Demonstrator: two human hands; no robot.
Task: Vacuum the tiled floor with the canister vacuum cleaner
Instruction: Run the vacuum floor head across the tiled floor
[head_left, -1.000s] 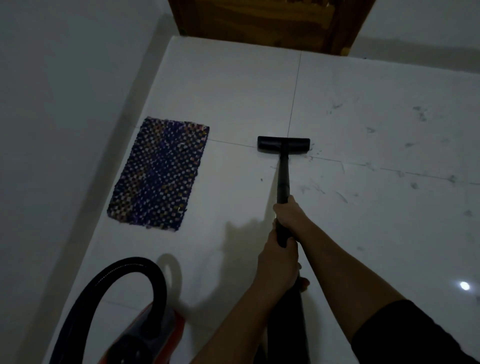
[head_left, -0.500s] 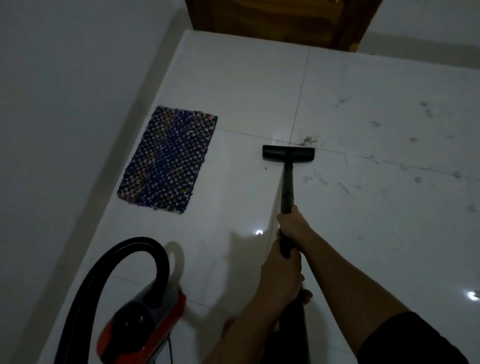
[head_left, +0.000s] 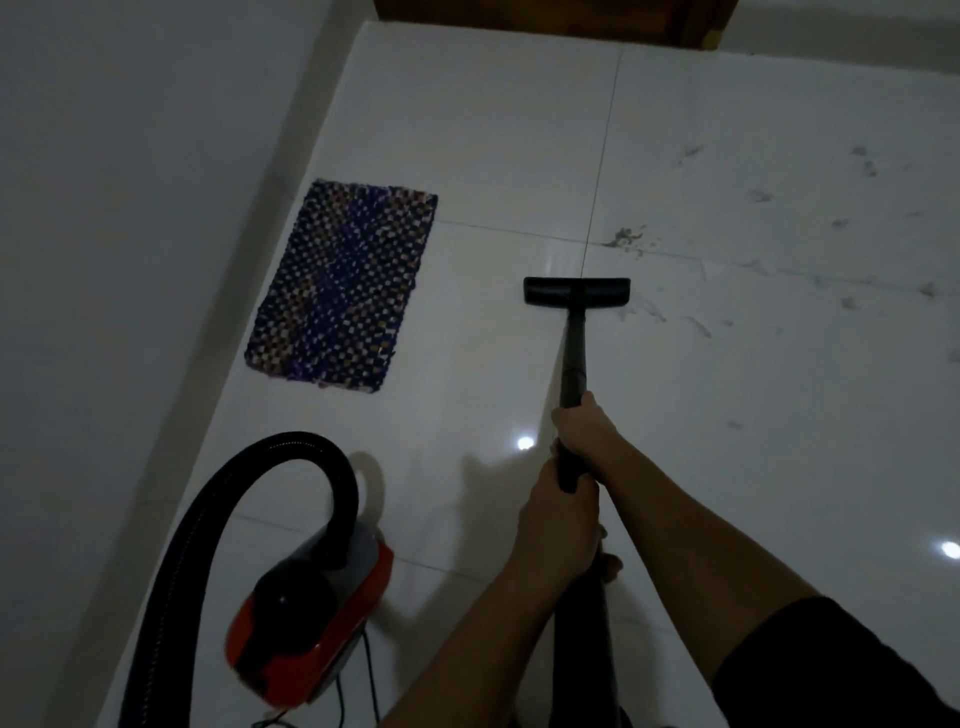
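Observation:
A black vacuum wand (head_left: 574, 358) runs from my hands down to its flat black floor head (head_left: 576, 291), which lies on the white tiled floor (head_left: 467, 130). My right hand (head_left: 584, 426) grips the wand higher up. Just below it my left hand (head_left: 558, 525) grips the same wand. The red and black canister (head_left: 306, 618) stands on the floor at my lower left, with its black ribbed hose (head_left: 249, 483) arching up and over. A small heap of dust (head_left: 623, 239) lies just beyond the head, to its right.
A blue patterned mat (head_left: 343, 283) lies on the tiles by the left wall (head_left: 130, 208). Scattered dust and smudges (head_left: 831, 228) mark the tiles on the right. A wooden door (head_left: 545, 15) is at the far end. A thin cord (head_left: 363, 696) trails from the canister.
The floor head has been pulled back toward me, leaving the dust heap uncovered beyond it. My view has shifted back, so more of the canister shows.

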